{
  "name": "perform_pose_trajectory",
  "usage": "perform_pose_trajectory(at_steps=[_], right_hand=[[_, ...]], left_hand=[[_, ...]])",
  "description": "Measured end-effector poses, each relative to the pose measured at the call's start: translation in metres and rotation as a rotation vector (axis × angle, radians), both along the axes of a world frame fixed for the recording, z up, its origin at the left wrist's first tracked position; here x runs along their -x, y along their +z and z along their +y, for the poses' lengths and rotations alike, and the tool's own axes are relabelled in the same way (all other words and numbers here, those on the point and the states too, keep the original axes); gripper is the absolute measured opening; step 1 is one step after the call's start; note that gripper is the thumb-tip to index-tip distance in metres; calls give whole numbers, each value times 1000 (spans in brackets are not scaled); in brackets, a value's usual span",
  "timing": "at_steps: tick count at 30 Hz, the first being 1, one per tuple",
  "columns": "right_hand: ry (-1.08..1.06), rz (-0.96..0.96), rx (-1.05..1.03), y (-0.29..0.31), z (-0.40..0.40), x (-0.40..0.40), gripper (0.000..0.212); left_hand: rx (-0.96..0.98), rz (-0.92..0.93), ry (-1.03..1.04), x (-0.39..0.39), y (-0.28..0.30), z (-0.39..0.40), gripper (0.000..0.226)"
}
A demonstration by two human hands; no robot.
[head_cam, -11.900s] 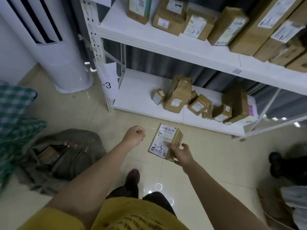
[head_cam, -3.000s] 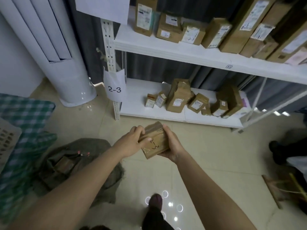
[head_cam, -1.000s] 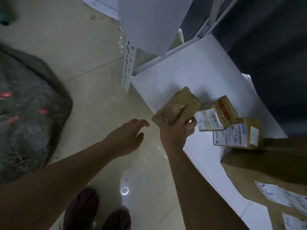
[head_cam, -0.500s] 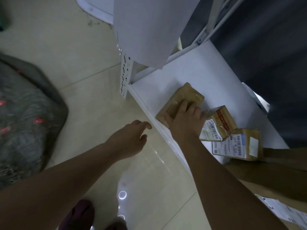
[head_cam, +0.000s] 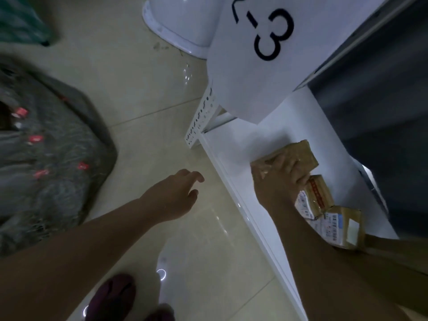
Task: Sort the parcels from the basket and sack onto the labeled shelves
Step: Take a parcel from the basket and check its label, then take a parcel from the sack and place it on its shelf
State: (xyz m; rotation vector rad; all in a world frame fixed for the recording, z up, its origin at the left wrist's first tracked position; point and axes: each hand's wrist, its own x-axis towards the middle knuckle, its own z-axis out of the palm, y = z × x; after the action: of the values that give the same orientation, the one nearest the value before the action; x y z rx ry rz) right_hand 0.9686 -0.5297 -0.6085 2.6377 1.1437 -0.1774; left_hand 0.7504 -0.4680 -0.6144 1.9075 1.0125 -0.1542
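Since half a sec ago the brown parcel (head_cam: 298, 154) sits further back on the bottom shelf (head_cam: 234, 144), w/ right hand (head_cam: 278, 181) fingers curled over its near edge, grip closed on it. Left hand (head_cam: 173, 195) hovers over the floor, fingers loose, holding nothing; two labelled parcels (head_cam: 324, 212) lie just beside.

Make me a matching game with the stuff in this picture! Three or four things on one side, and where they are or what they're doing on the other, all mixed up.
Things:
1. right hand
2. left hand
3. paper sign
4. grey sack

Places or states:
A. lying on the floor
B. hanging from the shelf post, marked 2-3
C. resting on a brown parcel on the white shelf
D. empty, over the floor tiles

Pairs: 1-C, 2-D, 3-B, 4-A
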Motion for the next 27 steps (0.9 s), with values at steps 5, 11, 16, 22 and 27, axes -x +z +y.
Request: perform_pose_trajectory(at_steps=[5, 11, 16, 22, 27], right_hand=[[312, 365, -197, 25, -21, 87, 44], [448, 632, -134, 90, 1, 215, 31], [515, 778, -79, 137, 19, 319, 27], [571, 826, -20, 144, 52, 431, 25], [473, 843, 29, 127, 103, 512, 21]], left_hand=[[-36, 76, 132, 58, 32, 0, 33], [-26, 195, 318, 167, 103, 4, 22], [9, 329, 440, 272, 148, 5, 29], [79, 407, 538, 387, 156, 26, 31], [98, 400, 538, 476, 144, 62, 27]])
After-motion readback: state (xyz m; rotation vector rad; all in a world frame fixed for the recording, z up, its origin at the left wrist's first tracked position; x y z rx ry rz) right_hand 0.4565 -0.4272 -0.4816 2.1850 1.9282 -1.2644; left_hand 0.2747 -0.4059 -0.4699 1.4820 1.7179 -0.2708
